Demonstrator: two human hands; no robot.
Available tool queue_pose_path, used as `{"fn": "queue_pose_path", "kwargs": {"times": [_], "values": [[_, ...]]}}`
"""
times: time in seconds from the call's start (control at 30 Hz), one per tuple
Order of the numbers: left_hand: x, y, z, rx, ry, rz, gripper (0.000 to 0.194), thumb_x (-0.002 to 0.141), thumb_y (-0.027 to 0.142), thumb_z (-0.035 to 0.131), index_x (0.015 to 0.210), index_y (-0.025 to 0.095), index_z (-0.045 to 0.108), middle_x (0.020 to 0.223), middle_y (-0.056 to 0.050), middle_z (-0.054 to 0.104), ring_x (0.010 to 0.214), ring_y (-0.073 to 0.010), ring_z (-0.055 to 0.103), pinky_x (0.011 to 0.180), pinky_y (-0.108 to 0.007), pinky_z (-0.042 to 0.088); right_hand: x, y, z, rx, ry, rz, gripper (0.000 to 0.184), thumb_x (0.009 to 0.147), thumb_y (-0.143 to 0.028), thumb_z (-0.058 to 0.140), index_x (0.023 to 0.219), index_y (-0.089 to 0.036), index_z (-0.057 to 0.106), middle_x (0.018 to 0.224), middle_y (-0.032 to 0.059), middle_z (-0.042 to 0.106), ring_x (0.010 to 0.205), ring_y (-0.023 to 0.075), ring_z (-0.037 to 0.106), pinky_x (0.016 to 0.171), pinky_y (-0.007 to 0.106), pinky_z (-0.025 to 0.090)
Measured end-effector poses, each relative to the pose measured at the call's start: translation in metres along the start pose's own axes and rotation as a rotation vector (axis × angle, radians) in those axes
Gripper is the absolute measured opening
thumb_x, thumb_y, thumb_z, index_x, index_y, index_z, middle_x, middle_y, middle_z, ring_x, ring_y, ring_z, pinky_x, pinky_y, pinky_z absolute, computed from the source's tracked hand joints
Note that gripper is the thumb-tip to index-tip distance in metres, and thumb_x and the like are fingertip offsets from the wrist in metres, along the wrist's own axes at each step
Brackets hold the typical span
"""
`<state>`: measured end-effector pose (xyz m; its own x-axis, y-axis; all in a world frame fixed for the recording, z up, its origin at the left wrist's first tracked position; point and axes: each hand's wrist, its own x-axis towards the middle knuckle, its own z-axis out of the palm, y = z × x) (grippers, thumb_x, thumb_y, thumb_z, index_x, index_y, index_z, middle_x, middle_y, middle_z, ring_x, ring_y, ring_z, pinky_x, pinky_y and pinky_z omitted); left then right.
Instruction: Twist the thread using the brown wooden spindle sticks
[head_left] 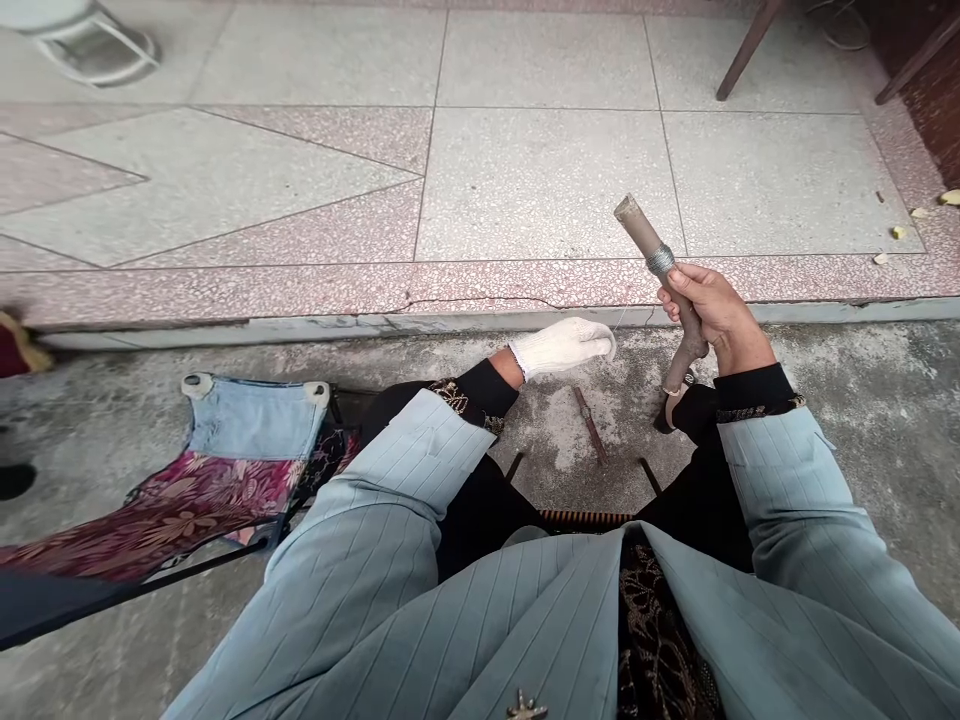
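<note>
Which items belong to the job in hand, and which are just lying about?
Likely in the job:
crooked stick, in the right hand
wire wrapped around the stick
glove on the left hand

Lying about:
folding lounger
yellow scraps on the tiles
short rod on the ground (role unclear)

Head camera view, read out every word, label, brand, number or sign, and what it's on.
No readable text: none on the crooked brown stick bound with grey wire, the white knit glove or the pale blue striped jacket.
A round detail by the dark shoe is too tiny to make out.
</note>
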<state>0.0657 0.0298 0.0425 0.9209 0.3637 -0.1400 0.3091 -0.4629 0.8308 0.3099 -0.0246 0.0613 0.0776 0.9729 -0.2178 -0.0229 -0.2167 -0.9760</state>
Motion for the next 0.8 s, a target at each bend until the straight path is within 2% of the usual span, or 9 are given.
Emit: {"fn": "queue_pose_path", "kwargs": {"times": [0.1,0.23,0.3,0.4,0.5,0.57,0.63,0.7,0.8], "values": [[-0.003,0.001,0.002,0.054,-0.042,0.030,0.032,0.095,0.035,0.043,0.092,0.015,0.068,0.086,-0.001,0.066,0.077,-0.0123,0.058,0.074,-0.022,0.040,0.006,0.007,0.000,-0.158,0.049,0.008,0.048,0.073,-0.059,0.075,0.094,-0.017,0.063,0.068,0.0007,0.055,0.055,0.0113,0.046,0.051,0.025,0.038],[-0.006,-0.002,0.001,0.154,-0.094,0.087,0.034,0.097,0.038,0.041,0.092,0.017,0.067,0.081,0.000,0.064,0.070,-0.0119,0.055,0.069,-0.023,0.037,0.011,0.016,0.002,-0.747,0.064,0.054,0.040,0.080,-0.045,0.069,0.110,-0.018,0.071,0.080,0.0054,0.065,0.068,0.0174,0.055,0.062,0.029,0.040],[-0.007,-0.003,-0.001,0.186,-0.072,0.071,0.035,0.097,0.040,0.041,0.092,0.017,0.067,0.081,0.000,0.064,0.069,-0.0121,0.054,0.068,-0.023,0.036,0.011,0.017,0.004,-1.009,-0.027,0.096,0.036,0.082,-0.042,0.066,0.110,-0.021,0.074,0.090,0.0078,0.069,0.077,0.0215,0.058,0.066,0.031,0.039],[-0.008,-0.004,-0.004,0.213,-0.046,0.026,0.036,0.096,0.041,0.042,0.091,0.017,0.068,0.079,0.000,0.064,0.069,-0.0124,0.054,0.067,-0.023,0.036,0.009,0.016,0.007,-1.184,-0.237,0.184,0.032,0.081,-0.041,0.066,0.104,-0.022,0.077,0.096,0.0099,0.072,0.081,0.0246,0.060,0.067,0.032,0.038],[-0.009,-0.005,-0.008,0.222,-0.040,0.000,0.035,0.095,0.041,0.043,0.091,0.017,0.069,0.077,0.000,0.065,0.069,-0.0131,0.056,0.066,-0.024,0.036,0.006,0.016,0.011,-1.162,-0.537,0.246,0.026,0.079,-0.037,0.068,0.098,-0.023,0.079,0.093,0.0077,0.073,0.080,0.0228,0.061,0.068,0.031,0.039],[-0.009,-0.008,-0.011,0.210,-0.012,-0.010,0.035,0.095,0.041,0.044,0.095,0.018,0.070,0.083,0.000,0.067,0.075,-0.0141,0.059,0.069,-0.024,0.038,0.003,0.016,0.014,-1.046,-0.761,0.255,0.026,0.078,-0.037,0.070,0.097,-0.022,0.079,0.088,0.0049,0.072,0.076,0.0201,0.059,0.068,0.029,0.039],[-0.007,-0.012,-0.012,0.199,0.034,-0.028,0.033,0.094,0.040,0.046,0.097,0.018,0.070,0.087,-0.001,0.069,0.080,-0.0152,0.060,0.072,-0.024,0.040,0.001,0.014,0.015,-0.873,-0.926,0.217,0.032,0.077,-0.040,0.071,0.102,-0.021,0.079,0.084,0.0024,0.071,0.073,0.0170,0.057,0.067,0.027,0.039],[-0.005,-0.014,-0.013,0.152,0.081,-0.046,0.031,0.093,0.037,0.048,0.095,0.016,0.070,0.087,-0.002,0.069,0.081,-0.0156,0.061,0.074,-0.024,0.041,-0.003,0.009,0.015,-0.679,-0.954,0.152,0.041,0.077,-0.044,0.072,0.111,-0.020,0.076,0.083,0.0006,0.068,0.070,0.0140,0.054,0.065,0.026,0.038],[-0.001,-0.012,-0.010,-0.023,0.144,-0.066,0.031,0.094,0.035,0.048,0.094,0.013,0.069,0.082,-0.004,0.068,0.073,-0.0133,0.059,0.070,-0.025,0.043,-0.007,-0.002,0.011,-0.416,-0.752,0.081,0.049,0.077,-0.047,0.074,0.116,-0.017,0.072,0.077,-0.0010,0.063,0.064,0.0107,0.049,0.060,0.024,0.037]]}}
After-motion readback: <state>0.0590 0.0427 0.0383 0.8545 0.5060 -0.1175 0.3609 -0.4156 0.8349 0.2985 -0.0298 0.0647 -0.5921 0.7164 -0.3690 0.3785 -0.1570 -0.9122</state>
